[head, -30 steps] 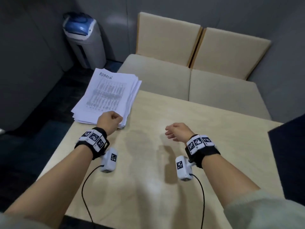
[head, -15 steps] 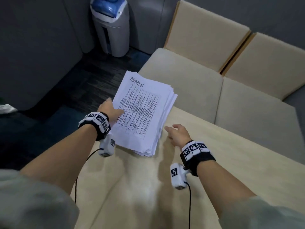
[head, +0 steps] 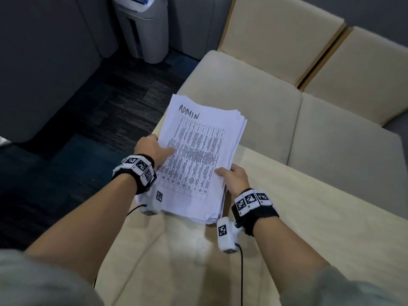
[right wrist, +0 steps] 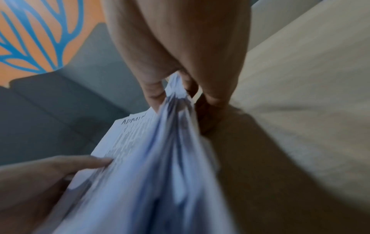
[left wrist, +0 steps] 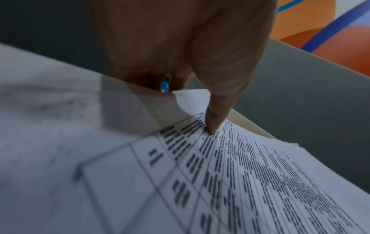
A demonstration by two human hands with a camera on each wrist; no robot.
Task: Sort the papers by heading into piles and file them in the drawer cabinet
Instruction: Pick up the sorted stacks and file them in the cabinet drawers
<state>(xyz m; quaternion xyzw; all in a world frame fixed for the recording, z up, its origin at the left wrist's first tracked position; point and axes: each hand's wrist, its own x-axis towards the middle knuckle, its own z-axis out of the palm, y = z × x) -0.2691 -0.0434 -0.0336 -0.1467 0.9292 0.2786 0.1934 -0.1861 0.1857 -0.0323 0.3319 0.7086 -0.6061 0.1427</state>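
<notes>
A thick stack of white papers (head: pixel 198 160), its top sheet a printed table headed "ADMIN" by hand, is lifted off the pale wooden table's (head: pixel 309 217) far left corner. My left hand (head: pixel 152 149) grips the stack's left edge, thumb lying on the top sheet (left wrist: pixel 260 174), fingers underneath. My right hand (head: pixel 234 176) grips the right edge, thumb on top. In the right wrist view the stack's edge (right wrist: pixel 160 158) passes between thumb and fingers, blurred. No drawer cabinet shows in any view.
A beige bench seat (head: pixel 254 93) with two back cushions runs behind the table. A grey bin with a blue lid (head: pixel 143 29) stands on the dark floor at the far left. Grey partition walls enclose the left side.
My left hand lifted the stack off the table corner and brought it toward me. My right hand moved left and took hold of its right edge.
</notes>
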